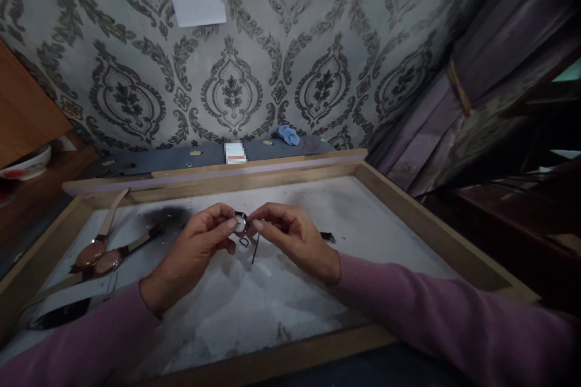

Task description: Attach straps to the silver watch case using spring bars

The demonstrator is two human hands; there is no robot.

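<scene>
Head view: a person in mauve sleeves is working over a pale worktop (218, 320), which a raised wooden rim (436, 231) is enclosing. Dark smudges are staining its surface, the heaviest at the left towards the back.

Near the middle, just above the worktop, the left hand (195, 248) is holding a small watch (240, 224), thumb and fingers pinching its case. The right hand (295, 236) is meeting it at the other edge, fingers drawn together; a thin dark rod (255, 251) is showing beneath their tips, though whether they are pinching it I cannot tell. A black loop (244, 242) is showing just under the watch.

Two larger watches are lying side by side at the left, and a dark scrap (327, 236) is peeping out past the right hand.

Behind the rim, a blue cloth (289, 135) and a small card (235, 152) are resting on a dark ledge (167, 161). Damask paper is covering the wall (231, 84), where a white sheet (198, 4) is hanging. A purple curtain (494, 54) is sweeping down at the right, gathered by a tie (460, 89); a bowl (27, 164) is sitting at the far left beneath an orange cabinet (31, 103).
</scene>
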